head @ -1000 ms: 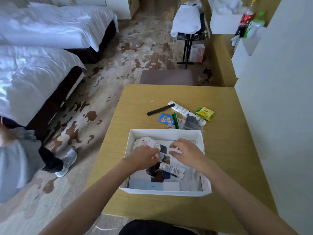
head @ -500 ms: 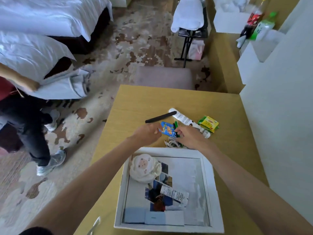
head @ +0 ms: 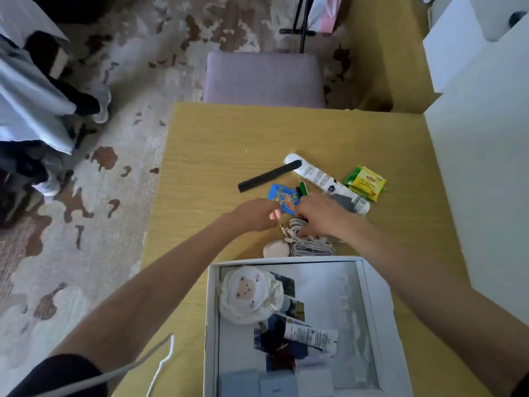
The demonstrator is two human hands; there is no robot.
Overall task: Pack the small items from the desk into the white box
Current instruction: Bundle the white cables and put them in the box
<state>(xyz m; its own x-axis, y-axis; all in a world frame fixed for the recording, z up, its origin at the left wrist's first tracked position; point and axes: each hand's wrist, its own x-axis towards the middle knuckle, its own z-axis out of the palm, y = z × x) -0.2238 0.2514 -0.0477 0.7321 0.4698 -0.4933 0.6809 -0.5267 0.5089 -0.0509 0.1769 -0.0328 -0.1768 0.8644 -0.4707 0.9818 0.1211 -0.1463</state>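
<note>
Head view: the white box (head: pixel 373 299) sits open on the near part of the counter (head: pixel 214 150). It already holds a white drawstring pouch (head: pixel 249 293) printed with a bear face, a white tube (head: pixel 310 336) lying across some photo prints (head: pixel 286 285), and a few pale cards along its near wall.

Just beyond the box's far rim lie a coiled white cable (head: pixel 310 245) and, touching it on the left, a small pink round case (head: pixel 275 249). Farther out are a blue packet (head: pixel 284 196), a green pen (head: pixel 303 189), a black comb (head: pixel 269 176), a long white printed tube (head: pixel 317 176) with the comb's tip resting on its cap end, a grey sachet (head: pixel 343 200), and a yellow tea bag packet (head: pixel 367 183) on top of a green one (head: pixel 351 176).

Both hands reach past the box. The left hand (head: pixel 254 214) has curled fingers, and its fingertips pinch the near corner of the blue packet. The right hand (head: pixel 323 216) hovers low over the cable with fingers bent and its thumb down at the coil. I cannot tell whether it grips anything.

A mauve padded stool (head: pixel 263 78) stands at the counter's far edge on patterned carpet (head: pixel 120 81). A white cord (head: pixel 163 365) hangs near the left forearm.
</note>
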